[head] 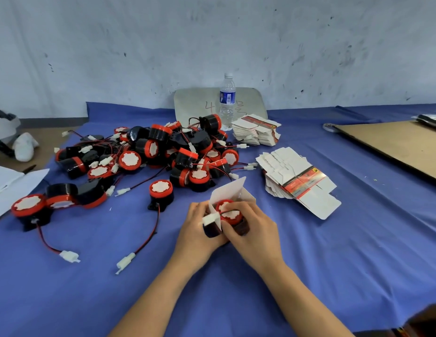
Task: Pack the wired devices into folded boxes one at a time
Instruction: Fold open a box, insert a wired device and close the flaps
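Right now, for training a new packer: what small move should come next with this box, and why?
Probably tuck the white connector into the box beside the red-topped device: left hand and right hand grip the box, the device sits inside, yet the connector pokes out and the flap stands open.

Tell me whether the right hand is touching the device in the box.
Touching. The head view shows the right hand gripping the red device inside the box.
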The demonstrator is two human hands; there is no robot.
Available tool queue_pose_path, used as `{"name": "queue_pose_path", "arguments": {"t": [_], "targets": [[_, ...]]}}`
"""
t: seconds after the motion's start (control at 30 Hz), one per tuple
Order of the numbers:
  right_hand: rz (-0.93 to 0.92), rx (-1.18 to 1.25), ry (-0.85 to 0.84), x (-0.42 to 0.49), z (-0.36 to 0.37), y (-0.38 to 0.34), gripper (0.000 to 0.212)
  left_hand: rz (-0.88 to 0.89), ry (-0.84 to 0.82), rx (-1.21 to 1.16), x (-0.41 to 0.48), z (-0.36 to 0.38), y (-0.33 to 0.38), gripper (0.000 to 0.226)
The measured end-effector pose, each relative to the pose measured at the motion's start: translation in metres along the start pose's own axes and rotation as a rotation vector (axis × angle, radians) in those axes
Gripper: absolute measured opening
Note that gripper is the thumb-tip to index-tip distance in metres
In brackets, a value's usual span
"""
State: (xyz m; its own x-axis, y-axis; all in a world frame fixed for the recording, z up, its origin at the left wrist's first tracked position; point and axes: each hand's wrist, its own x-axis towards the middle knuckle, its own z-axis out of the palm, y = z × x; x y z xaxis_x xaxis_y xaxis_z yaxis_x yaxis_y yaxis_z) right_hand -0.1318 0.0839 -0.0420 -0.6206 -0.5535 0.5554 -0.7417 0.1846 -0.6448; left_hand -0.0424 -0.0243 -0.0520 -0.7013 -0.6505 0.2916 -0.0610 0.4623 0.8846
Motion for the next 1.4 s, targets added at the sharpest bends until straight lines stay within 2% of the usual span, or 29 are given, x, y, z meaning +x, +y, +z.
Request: {"name": "queue_pose_path", "arguments": {"t": [0.1, 0.2, 0.27, 0.4, 0.47, 0.53, 0.63, 0.67, 0.77, 0.8, 0.87, 0.93, 1.0, 1.07, 1.17, 1.27, 1.33, 1.4], "targets": [[-0.026, -0.087, -0.012, 0.0, 0.001, -0.001, 0.016, -0.01, 0.006, -0.008, -0.001, 0.0, 0.002, 0.056], [-0.017, -0.103, -0.018, 0.0, 0.001, -0.002, 0.017, 0.023, 0.019, -0.028, -0.003, -0.001, 0.003, 0.088], [-0.015, -0.107, -0.017, 0.0, 0.002, 0.0, 0.012, 0.063, 0.037, -0.023, -0.006, -0.002, 0.004, 0.098], [0.08, 0.014, 0.033, 0.003, 0.001, 0.007, 0.017, 0.126, 0.047, 0.009, -0.009, -0.002, 0.005, 0.085], [0.139, 0.07, 0.012, 0.004, 0.001, 0.011, 0.019, 0.223, 0.051, 0.164, -0.01, -0.002, 0.007, 0.07], [0.132, 0.076, -0.002, 0.002, 0.0, 0.01, 0.017, 0.309, 0.053, 0.312, -0.012, 0.001, 0.008, 0.046], [0.121, 0.057, -0.004, 0.002, 0.001, 0.008, 0.011, 0.29, 0.061, 0.426, -0.015, 0.006, 0.014, 0.033], [0.092, 0.066, 0.049, 0.002, 0.0, 0.006, 0.011, 0.279, 0.056, 0.449, -0.016, 0.006, 0.016, 0.032], [-0.094, 0.085, 0.4, 0.003, -0.006, 0.002, 0.011, 0.334, 0.093, 0.568, -0.015, 0.006, 0.022, 0.021], [-0.096, 0.122, 0.479, 0.003, -0.007, 0.003, 0.015, 0.359, 0.104, 0.612, -0.015, 0.006, 0.023, 0.018], [-0.021, 0.26, 0.536, 0.003, -0.009, 0.003, 0.032, 0.373, 0.109, 0.669, -0.015, 0.009, 0.022, 0.017], [-0.024, 0.302, 0.566, 0.003, -0.009, 0.003, 0.045, 0.269, 0.0, 0.75, -0.015, 0.013, 0.017, 0.028], [-0.078, 0.291, 0.569, 0.004, -0.01, 0.004, 0.044, 0.135, -0.149, 0.837, -0.014, 0.016, 0.009, 0.041], [-0.118, 0.292, 0.558, 0.005, -0.011, 0.005, 0.031, 0.117, -0.189, 0.857, -0.013, 0.016, 0.007, 0.046], [-0.114, 0.342, 0.518, 0.004, -0.012, 0.004, 0.017, 0.135, -0.211, 0.83, -0.013, 0.015, 0.009, 0.052], [-0.023, 0.312, 0.43, 0.005, -0.012, 0.001, 0.015, 0.172, -0.185, 0.791, -0.013, 0.015, 0.009, 0.052], [-0.032, 0.212, 0.372, 0.006, -0.012, 0.002, 0.014, 0.201, -0.164, 0.754, -0.014, 0.015, 0.008, 0.053], [-0.123, 0.029, 0.323, 0.007, -0.01, 0.003, 0.007, 0.217, -0.159, 0.732, -0.014, 0.015, 0.008, 0.056]]}}
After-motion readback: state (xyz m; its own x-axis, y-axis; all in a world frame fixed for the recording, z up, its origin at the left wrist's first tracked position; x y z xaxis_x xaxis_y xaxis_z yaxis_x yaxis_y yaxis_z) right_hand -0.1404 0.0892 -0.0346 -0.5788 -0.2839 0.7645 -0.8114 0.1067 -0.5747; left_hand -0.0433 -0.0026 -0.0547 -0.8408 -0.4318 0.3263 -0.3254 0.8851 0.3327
